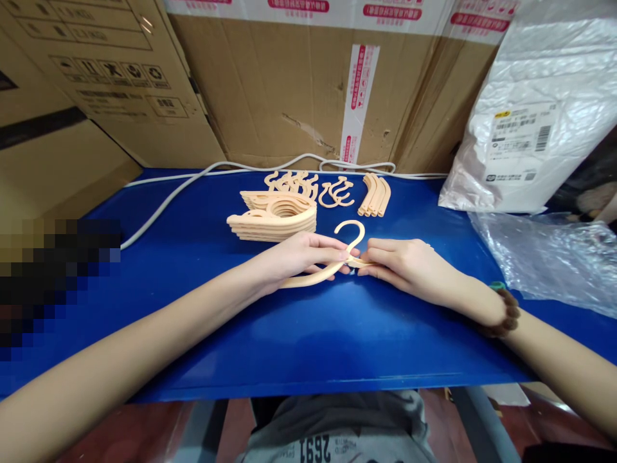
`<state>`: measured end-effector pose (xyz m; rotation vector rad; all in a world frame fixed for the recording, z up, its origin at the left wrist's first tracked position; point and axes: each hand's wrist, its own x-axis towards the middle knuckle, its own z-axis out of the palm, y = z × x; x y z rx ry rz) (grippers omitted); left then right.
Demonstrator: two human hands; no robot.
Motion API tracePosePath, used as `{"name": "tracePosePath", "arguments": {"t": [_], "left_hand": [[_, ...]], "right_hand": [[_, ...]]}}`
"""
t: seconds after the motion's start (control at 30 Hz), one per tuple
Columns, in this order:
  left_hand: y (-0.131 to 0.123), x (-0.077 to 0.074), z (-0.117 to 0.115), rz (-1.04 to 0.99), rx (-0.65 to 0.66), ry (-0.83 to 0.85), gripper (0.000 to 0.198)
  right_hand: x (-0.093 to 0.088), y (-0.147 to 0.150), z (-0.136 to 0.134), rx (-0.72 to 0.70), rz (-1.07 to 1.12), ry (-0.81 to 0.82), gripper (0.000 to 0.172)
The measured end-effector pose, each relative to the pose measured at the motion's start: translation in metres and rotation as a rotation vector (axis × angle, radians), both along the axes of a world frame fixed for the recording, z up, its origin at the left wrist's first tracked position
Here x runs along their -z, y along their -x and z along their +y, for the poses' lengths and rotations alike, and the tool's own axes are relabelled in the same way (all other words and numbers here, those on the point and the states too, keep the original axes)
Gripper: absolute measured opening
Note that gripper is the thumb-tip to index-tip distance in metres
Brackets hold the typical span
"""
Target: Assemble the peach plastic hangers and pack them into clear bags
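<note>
Over the blue table, my left hand (pixel 313 252) grips a cream plastic hanger (pixel 318 278) near its centre, one curved arm reaching left under the palm. Its hook (pixel 357 230) points up between my hands. My right hand (pixel 402 262) pinches the hanger's other arm (pixel 359 262) close to the joint; most of that arm is hidden by the fingers. Behind my left hand sits a stack of folded hangers (pixel 272 218). Farther back lie loose hooks (pixel 292 183), a smaller group of hooks (pixel 336 193) and several curved hanger arms (pixel 375 195).
Cardboard boxes (pixel 289 83) stand along the back of the blue table (pixel 231 347). A white cable (pixel 180 180) runs across the rear and left. At right are a white plastic parcel (pixel 520 128) and clear plastic wrap (pixel 544 257). The table's front edge lies close to my body.
</note>
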<state>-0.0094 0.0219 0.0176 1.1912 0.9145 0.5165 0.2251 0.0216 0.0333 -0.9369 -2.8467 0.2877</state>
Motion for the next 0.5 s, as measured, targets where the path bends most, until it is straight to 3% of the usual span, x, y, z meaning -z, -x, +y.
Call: {"name": "tracePosePath", "arguments": {"t": [0.5], "left_hand": [[-0.0046,0.0004,-0.0018,0.017,-0.059,0.015,0.02]], "right_hand": [[0.0,-0.0051,0.0063,-0.045,0.078,0.164,0.042]]}}
